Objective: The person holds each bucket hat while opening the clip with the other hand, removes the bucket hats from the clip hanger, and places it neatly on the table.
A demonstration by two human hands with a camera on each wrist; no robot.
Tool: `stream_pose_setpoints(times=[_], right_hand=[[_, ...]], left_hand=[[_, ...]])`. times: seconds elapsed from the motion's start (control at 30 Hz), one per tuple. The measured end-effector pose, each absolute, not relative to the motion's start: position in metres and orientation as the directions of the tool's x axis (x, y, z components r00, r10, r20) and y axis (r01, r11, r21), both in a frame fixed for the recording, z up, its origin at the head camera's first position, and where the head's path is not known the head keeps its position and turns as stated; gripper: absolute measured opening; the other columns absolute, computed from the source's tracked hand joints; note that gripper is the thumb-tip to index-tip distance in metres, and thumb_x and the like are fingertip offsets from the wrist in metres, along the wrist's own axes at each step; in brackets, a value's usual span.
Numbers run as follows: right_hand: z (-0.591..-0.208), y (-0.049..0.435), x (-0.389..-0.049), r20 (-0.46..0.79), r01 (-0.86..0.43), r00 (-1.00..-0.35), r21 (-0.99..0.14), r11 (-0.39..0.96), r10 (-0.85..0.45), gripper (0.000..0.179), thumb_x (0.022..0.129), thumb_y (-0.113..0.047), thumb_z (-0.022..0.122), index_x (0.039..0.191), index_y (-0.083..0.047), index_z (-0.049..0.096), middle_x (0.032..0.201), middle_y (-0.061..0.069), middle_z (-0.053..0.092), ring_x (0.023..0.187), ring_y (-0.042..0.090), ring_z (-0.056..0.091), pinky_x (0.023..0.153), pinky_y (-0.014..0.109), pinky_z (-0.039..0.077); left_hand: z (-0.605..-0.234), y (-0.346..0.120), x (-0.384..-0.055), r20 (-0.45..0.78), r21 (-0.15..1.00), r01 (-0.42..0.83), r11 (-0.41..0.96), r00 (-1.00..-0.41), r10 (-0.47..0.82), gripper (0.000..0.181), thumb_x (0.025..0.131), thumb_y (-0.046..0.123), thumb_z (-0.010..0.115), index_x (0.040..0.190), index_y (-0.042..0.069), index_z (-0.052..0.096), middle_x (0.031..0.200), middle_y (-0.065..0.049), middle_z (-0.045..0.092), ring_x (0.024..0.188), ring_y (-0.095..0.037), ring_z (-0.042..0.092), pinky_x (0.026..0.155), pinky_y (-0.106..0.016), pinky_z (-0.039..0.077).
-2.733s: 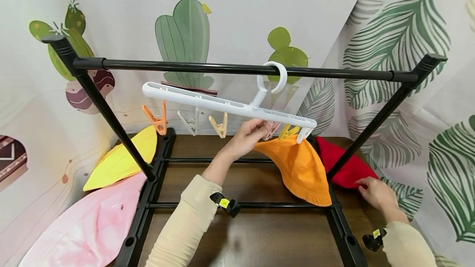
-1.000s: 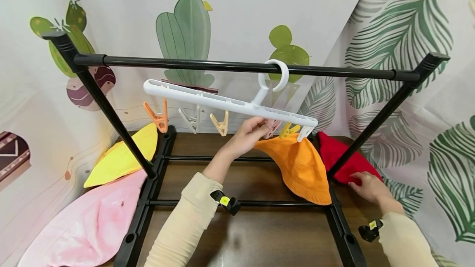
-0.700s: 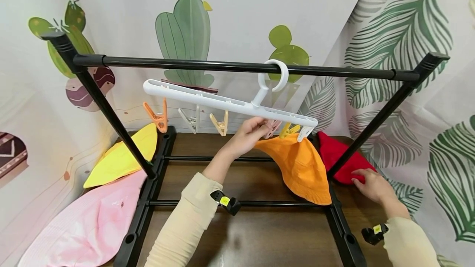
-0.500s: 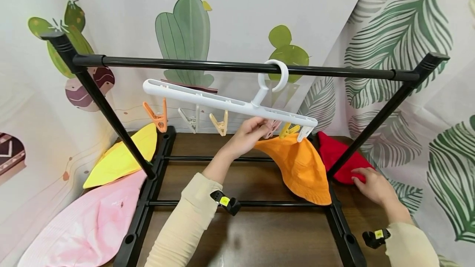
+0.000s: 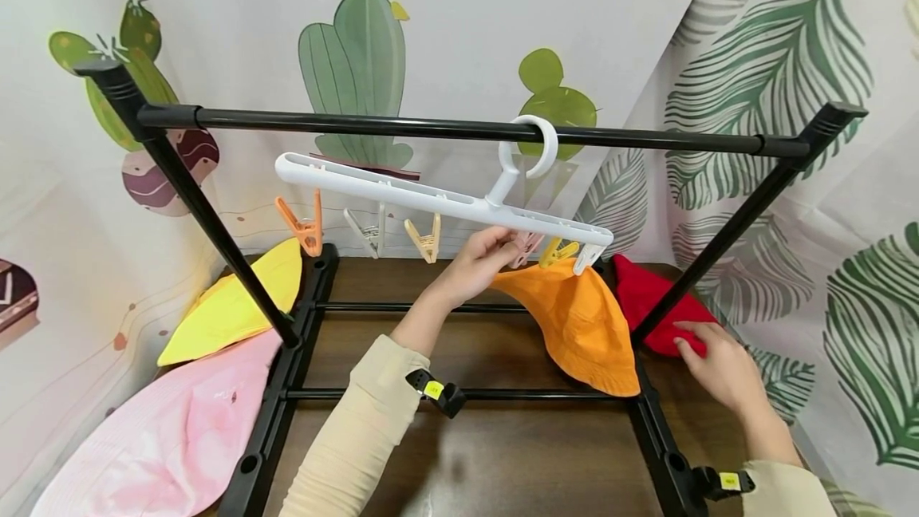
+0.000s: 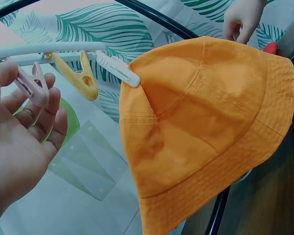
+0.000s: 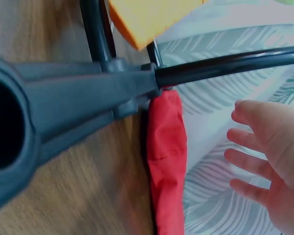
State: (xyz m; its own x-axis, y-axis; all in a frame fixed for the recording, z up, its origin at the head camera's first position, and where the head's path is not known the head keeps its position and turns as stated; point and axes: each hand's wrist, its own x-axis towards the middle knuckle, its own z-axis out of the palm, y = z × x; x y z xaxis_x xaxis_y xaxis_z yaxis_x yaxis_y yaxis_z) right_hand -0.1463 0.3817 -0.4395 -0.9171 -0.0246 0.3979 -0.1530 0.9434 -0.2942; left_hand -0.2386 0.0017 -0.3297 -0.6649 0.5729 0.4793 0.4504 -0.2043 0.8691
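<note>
My left hand [image 5: 483, 266] pinches a pink clothespin [image 6: 33, 87] under the white hanger [image 5: 431, 196], which hooks over the black rail. To the right on the hanger are a yellow clothespin [image 6: 78, 78] and a white clothespin [image 6: 120, 69]. The white one overlaps the orange bucket hat [image 6: 206, 122], which hangs tilted beneath. My right hand [image 5: 725, 361] is beside the red hat [image 5: 660, 305], outside the rack's right leg. In the right wrist view its fingers are loosely spread with nothing in them, and a gap separates them from the red hat [image 7: 167, 152].
The black rack [image 5: 402, 128] surrounds the work, its slanted posts on both sides. Orange, grey and cream clothespins [image 5: 425, 242] hang along the hanger's left half. A yellow hat [image 5: 240, 305] and a pink hat [image 5: 172, 429] lie at left. Patterned cloth [image 5: 467, 22] backs the wooden table [image 5: 531, 453].
My right hand has left the red hat's edge, where its fingers were earlier, and its wrist has shifted left lately. My left hand, the hanger and the orange hat have stayed put.
</note>
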Motion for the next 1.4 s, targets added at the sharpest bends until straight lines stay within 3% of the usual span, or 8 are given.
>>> stream_pose_setpoints(times=[0.2, 0.37, 0.53, 0.67, 0.83, 0.9, 1.2, 1.4], right_hand=[[-0.435, 0.371, -0.138, 0.437, -0.184, -0.899, -0.307, 0.934, -0.033, 0.025, 0.084, -0.012, 0.062, 0.107, -0.002, 0.061, 0.104, 0.021, 0.059, 0.093, 0.041, 0.056, 0.074, 0.057, 0.042], [-0.433, 0.363, -0.131, 0.502, -0.215, -0.864, -0.311, 0.926, -0.032, 0.024, 0.082, -0.01, 0.065, 0.105, -0.003, 0.063, 0.101, 0.02, 0.061, 0.09, 0.039, 0.057, 0.072, 0.054, 0.043], [-0.427, 0.353, -0.126, 0.561, -0.243, -0.827, -0.331, 0.912, -0.017, 0.024, 0.082, -0.011, 0.067, 0.105, -0.006, 0.065, 0.099, 0.016, 0.064, 0.088, 0.034, 0.058, 0.07, 0.044, 0.042], [-0.421, 0.341, -0.123, 0.585, -0.262, -0.811, -0.359, 0.896, -0.003, 0.027, 0.08, -0.008, 0.068, 0.107, -0.007, 0.065, 0.098, 0.01, 0.065, 0.088, 0.019, 0.056, 0.071, 0.029, 0.041], [-0.413, 0.329, -0.123, 0.578, -0.29, -0.816, -0.397, 0.871, -0.009, 0.031, 0.08, -0.008, 0.068, 0.111, -0.009, 0.063, 0.098, 0.006, 0.065, 0.084, -0.015, 0.048, 0.068, 0.005, 0.039], [-0.411, 0.325, -0.123, 0.56, -0.295, -0.828, -0.419, 0.859, -0.011, 0.032, 0.081, -0.009, 0.068, 0.113, -0.009, 0.062, 0.1, 0.005, 0.065, 0.085, -0.02, 0.047, 0.069, -0.001, 0.037], [-0.413, 0.305, -0.126, 0.496, -0.298, -0.868, -0.477, 0.826, -0.027, 0.04, 0.082, -0.013, 0.068, 0.12, -0.007, 0.057, 0.112, 0.006, 0.06, 0.092, 0.014, 0.057, 0.074, -0.003, 0.035], [-0.419, 0.296, -0.128, 0.496, -0.299, -0.868, -0.477, 0.826, -0.028, 0.046, 0.08, -0.015, 0.071, 0.123, -0.009, 0.055, 0.114, 0.006, 0.06, 0.093, 0.017, 0.056, 0.072, 0.002, 0.04]], left_hand=[[-0.331, 0.001, -0.239, 0.451, 0.884, 0.429, -0.183, -0.687, 0.57, 0.016, 0.097, 0.006, 0.041, 0.103, -0.006, 0.05, 0.083, -0.015, 0.046, 0.08, -0.028, 0.046, 0.072, -0.024, 0.042], [-0.319, -0.004, -0.227, 0.402, 0.907, 0.398, -0.139, -0.715, 0.573, 0.023, 0.097, 0.004, 0.041, 0.113, -0.01, 0.049, 0.093, -0.025, 0.05, 0.089, -0.043, 0.046, 0.074, -0.024, 0.043], [-0.313, -0.006, -0.222, 0.372, 0.916, 0.39, -0.098, -0.728, 0.577, 0.027, 0.097, 0.006, 0.04, 0.119, -0.009, 0.048, 0.103, -0.026, 0.052, 0.091, -0.033, 0.051, 0.086, -0.045, 0.045], [-0.312, -0.006, -0.221, 0.372, 0.915, 0.394, -0.09, -0.733, 0.57, 0.028, 0.097, 0.006, 0.041, 0.12, -0.009, 0.049, 0.104, -0.024, 0.052, 0.09, -0.027, 0.052, 0.089, -0.051, 0.043], [-0.314, -0.007, -0.221, 0.371, 0.916, 0.391, -0.092, -0.736, 0.566, 0.029, 0.097, 0.006, 0.041, 0.121, -0.009, 0.048, 0.108, -0.024, 0.053, 0.095, -0.035, 0.054, 0.09, -0.046, 0.045], [-0.316, -0.007, -0.221, 0.368, 0.919, 0.379, -0.105, -0.734, 0.571, 0.03, 0.097, 0.005, 0.041, 0.122, -0.009, 0.047, 0.109, -0.027, 0.052, 0.097, -0.04, 0.053, 0.09, -0.046, 0.045], [-0.326, -0.01, -0.221, 0.35, 0.932, 0.337, -0.135, -0.734, 0.582, 0.033, 0.097, 0.002, 0.039, 0.127, -0.012, 0.043, 0.118, -0.03, 0.05, 0.105, -0.046, 0.051, 0.095, -0.051, 0.04], [-0.336, -0.012, -0.223, 0.336, 0.936, 0.325, -0.131, -0.726, 0.6, 0.032, 0.097, 0.004, 0.041, 0.126, -0.009, 0.044, 0.121, -0.031, 0.051, 0.112, -0.044, 0.049, 0.096, -0.048, 0.04]])
